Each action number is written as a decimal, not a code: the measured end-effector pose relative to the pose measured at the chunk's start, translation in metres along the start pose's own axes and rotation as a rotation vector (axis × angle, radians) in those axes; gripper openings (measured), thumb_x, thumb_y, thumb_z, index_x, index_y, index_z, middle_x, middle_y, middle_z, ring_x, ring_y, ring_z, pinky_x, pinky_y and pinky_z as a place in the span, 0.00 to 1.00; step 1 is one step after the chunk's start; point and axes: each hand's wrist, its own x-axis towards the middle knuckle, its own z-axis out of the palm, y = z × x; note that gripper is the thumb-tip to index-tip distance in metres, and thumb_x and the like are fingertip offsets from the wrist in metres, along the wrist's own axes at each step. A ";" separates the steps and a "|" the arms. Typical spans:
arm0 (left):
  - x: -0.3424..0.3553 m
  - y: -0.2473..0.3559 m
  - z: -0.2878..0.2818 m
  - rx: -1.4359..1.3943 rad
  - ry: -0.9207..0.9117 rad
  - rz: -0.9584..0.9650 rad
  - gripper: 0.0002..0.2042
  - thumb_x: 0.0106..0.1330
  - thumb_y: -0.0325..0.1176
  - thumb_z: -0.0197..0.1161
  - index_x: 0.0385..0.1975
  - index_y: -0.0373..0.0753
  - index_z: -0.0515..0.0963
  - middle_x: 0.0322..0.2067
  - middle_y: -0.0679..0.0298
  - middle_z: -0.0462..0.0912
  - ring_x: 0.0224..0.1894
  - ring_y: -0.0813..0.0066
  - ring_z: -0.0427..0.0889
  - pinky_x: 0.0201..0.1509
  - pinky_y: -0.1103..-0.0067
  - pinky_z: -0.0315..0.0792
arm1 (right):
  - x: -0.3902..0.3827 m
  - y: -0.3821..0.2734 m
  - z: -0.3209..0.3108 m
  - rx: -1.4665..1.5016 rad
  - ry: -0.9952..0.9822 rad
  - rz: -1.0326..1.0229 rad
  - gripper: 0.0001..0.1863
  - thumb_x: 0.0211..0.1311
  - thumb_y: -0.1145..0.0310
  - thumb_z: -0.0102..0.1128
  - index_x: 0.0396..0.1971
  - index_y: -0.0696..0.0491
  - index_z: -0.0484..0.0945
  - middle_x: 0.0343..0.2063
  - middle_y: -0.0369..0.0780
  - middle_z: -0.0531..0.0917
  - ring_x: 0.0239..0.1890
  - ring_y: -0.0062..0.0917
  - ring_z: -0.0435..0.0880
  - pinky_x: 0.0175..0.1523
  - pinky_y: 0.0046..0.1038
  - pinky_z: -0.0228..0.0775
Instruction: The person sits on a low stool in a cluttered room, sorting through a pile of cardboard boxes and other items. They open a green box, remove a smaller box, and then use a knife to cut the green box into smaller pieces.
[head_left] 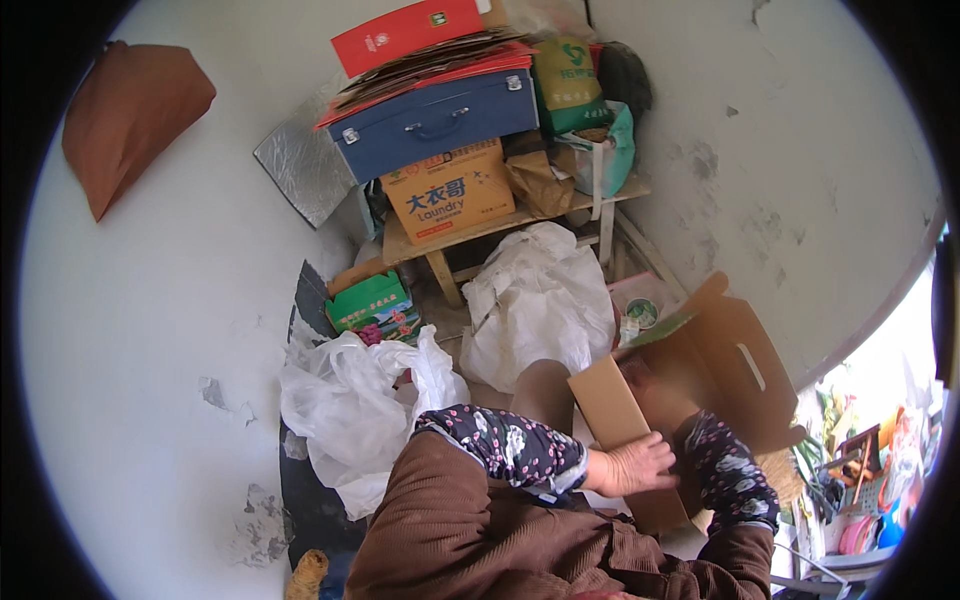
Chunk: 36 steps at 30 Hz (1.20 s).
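The person's left hand point(632, 466) lay over the near left edge of the box point(715, 375), its fingers bent across the brown cardboard. The thumb's grip was hard to read, so whether this hand was clamped on the edge or only resting there could not be told. The right sleeve point(735, 475), dark with a flower print, reached to the near right part of the box, and the right hand itself was hidden, so its state could not be told either. Nor could it be told whether the hands touched.

The box stood open in front of the person, tilted, near the right wall. Its tall right side had a slot cut through it, and its narrow left side sloped toward the brown trousers point(440, 520).

Left of the lap lay a crumpled plastic bag point(345, 400), thin and whitish. Behind it was a green box point(375, 308) with a picture on its side. A bulky white sack point(540, 300) sat between the plastic bag and the open box, in front of the wooden tabletop point(548, 216).

On the tabletop stood an orange carton point(450, 195), with a blue case point(435, 125) above it and a red folder point(405, 35) on the pile over that. A paper bag point(540, 183) was just right of the carton, and a teal bag point(617, 150) stood farther right.
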 end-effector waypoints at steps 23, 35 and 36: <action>-0.001 -0.008 0.015 0.002 -0.090 -0.140 0.31 0.43 0.43 0.68 0.54 0.52 0.73 0.41 0.64 0.75 0.47 0.66 0.72 0.51 0.67 0.60 | -0.168 0.006 -0.111 0.409 0.602 0.373 0.25 0.54 0.82 0.58 0.55 0.59 0.73 0.45 0.47 0.82 0.50 0.37 0.81 0.57 0.33 0.71; 0.021 -0.046 -0.026 -0.029 0.023 -0.308 0.41 0.38 0.54 0.75 0.58 0.50 0.70 0.42 0.58 0.72 0.48 0.60 0.68 0.50 0.62 0.62 | -0.492 -0.002 0.034 0.845 1.530 0.855 0.20 0.68 0.70 0.56 0.57 0.60 0.71 0.48 0.44 0.79 0.49 0.32 0.79 0.55 0.33 0.72; 0.025 -0.049 -0.035 -0.123 0.025 -0.287 0.39 0.41 0.55 0.73 0.57 0.50 0.71 0.42 0.57 0.73 0.48 0.60 0.69 0.50 0.61 0.62 | -0.500 -0.027 0.052 0.948 1.569 0.890 0.19 0.68 0.70 0.56 0.56 0.60 0.72 0.47 0.44 0.80 0.47 0.32 0.80 0.54 0.33 0.73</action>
